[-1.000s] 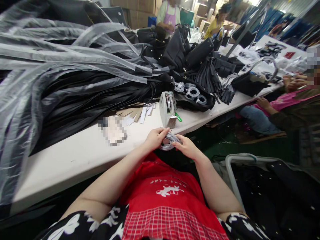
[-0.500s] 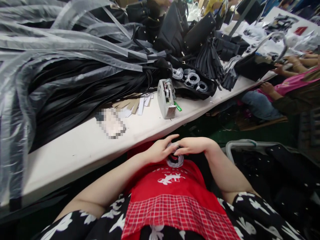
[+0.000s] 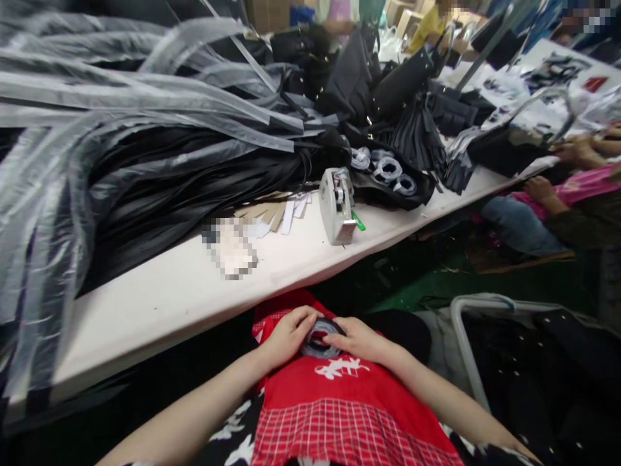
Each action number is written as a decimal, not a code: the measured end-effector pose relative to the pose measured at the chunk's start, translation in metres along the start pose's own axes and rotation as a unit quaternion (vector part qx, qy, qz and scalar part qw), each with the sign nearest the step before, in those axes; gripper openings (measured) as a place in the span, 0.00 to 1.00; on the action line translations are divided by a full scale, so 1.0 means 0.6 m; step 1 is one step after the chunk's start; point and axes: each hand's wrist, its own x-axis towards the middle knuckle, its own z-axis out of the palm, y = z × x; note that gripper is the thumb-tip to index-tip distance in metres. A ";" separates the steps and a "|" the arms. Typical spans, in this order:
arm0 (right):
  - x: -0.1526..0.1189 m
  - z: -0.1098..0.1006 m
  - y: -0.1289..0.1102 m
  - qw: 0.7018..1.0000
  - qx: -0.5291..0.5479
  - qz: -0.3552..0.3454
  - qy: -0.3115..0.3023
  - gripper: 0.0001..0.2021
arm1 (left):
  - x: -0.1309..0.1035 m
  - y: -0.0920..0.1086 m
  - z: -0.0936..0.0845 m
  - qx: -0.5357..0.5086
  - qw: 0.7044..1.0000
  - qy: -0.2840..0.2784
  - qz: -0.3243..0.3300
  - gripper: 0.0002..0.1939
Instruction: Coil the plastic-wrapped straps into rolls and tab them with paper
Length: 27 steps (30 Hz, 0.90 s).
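Low in front of my red apron (image 3: pixel 301 388), a rolled-up coil of black strap with greyish, plastic-looking wrapping (image 3: pixel 320 351) sits between my hands. My left hand (image 3: pixel 291 331) is closed on its left side, fingers curled over the upper edge. On the opposite side my right hand (image 3: pixel 359 339) grips the coil, its thumb reaching across toward the centre hole. Some fingertips of both hands are hidden behind the coil. Similar coils (image 3: pixel 388 169) rest in a black, tray-like holder (image 3: pixel 412 196) on the table.
The white table (image 3: pixel 126 314) carries a tape dispenser (image 3: pixel 337 210), paper strips (image 3: pixel 276 213), a blurred-out item (image 3: pixel 233 251), long plastic-covered straps (image 3: pixel 160 97) and black bags (image 3: pixel 349 77). A metal-framed bin (image 3: pixel 458 323) stands at right. A co-worker's pink sleeve (image 3: pixel 582 188) shows farther right.
Both hands and the coil have come lower, against the apron. My fingers now wrap the coil's two sides, where they were raised above it before. The view has shifted slightly.
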 end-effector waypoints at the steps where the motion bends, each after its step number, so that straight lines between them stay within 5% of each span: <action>1: 0.006 -0.004 -0.003 1.000 -0.005 -0.007 -0.015 0.18 | 0.002 0.007 -0.008 0.018 1.000 -0.019 0.014 0.17; 5: 0.045 -0.031 -0.023 0.995 -0.032 -0.017 -0.098 0.16 | 0.007 0.028 -0.024 0.104 0.987 -0.079 0.098 0.15; 8: 0.081 -0.056 -0.052 0.975 -0.079 -0.006 -0.209 0.17 | -0.004 0.020 -0.023 0.139 0.984 -0.044 0.102 0.16; 10: 0.111 -0.074 -0.081 0.967 -0.118 -0.010 -0.226 0.18 | -0.018 0.007 -0.020 0.130 0.989 -0.003 0.064 0.17; 12: 0.152 -0.091 -0.114 0.981 -0.148 -0.050 -0.118 0.17 | -0.032 -0.006 -0.019 0.099 0.994 0.037 0.030 0.17; 14: 0.208 -0.103 -0.143 0.973 -0.190 -0.110 0.078 0.13 | -0.041 -0.013 -0.022 0.066 0.996 0.061 0.018 0.17; 17: 0.302 -0.106 -0.160 0.894 -0.313 -0.154 0.280 0.20 | -0.047 -0.017 -0.029 0.043 0.996 0.072 0.023 0.17; 20: 0.371 -0.096 -0.147 0.850 -0.399 -0.150 0.309 0.25 | -0.047 -0.021 -0.035 0.036 0.996 0.078 0.024 0.17; 22: 0.387 -0.094 -0.132 0.840 -0.423 -0.155 0.303 0.19 | -0.046 -0.025 -0.037 0.031 0.996 0.080 0.023 0.17; 27: 0.335 -0.114 -0.109 0.834 -0.440 -0.162 0.291 0.16 | -0.039 -0.034 -0.038 0.020 0.996 0.076 0.032 0.17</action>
